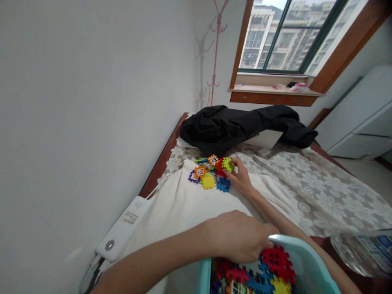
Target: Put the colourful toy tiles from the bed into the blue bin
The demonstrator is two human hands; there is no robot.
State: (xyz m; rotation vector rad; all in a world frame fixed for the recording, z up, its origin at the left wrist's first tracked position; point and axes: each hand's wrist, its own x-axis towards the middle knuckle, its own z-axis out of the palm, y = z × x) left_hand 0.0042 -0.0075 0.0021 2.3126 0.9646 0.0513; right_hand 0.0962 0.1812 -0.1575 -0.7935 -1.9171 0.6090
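My left hand (237, 236) is closed over the near rim of a light teal plastic bin (306, 251). Inside the bin lie many notched building tiles, among them a red tile (278, 263) and a blue one. Farther off, my right hand (241, 176) pinches a lime-green notched tile (228, 164) above a small pile on the white cloth. Around it lie a yellow tile (208, 181), a blue tile (223, 184), an orange tile (200, 171) with a window pattern, and a purple-edged one (194, 177). A red tile is partly hidden beside the lime-green one.
A white power strip (124, 228) lies along the left wall. Black clothing (239, 124) is heaped behind the tiles, partly over a white box. A clear plastic container (361, 251) stands at lower right. The floral bedspread (330, 183) stretches right; a coat stand is at the back.
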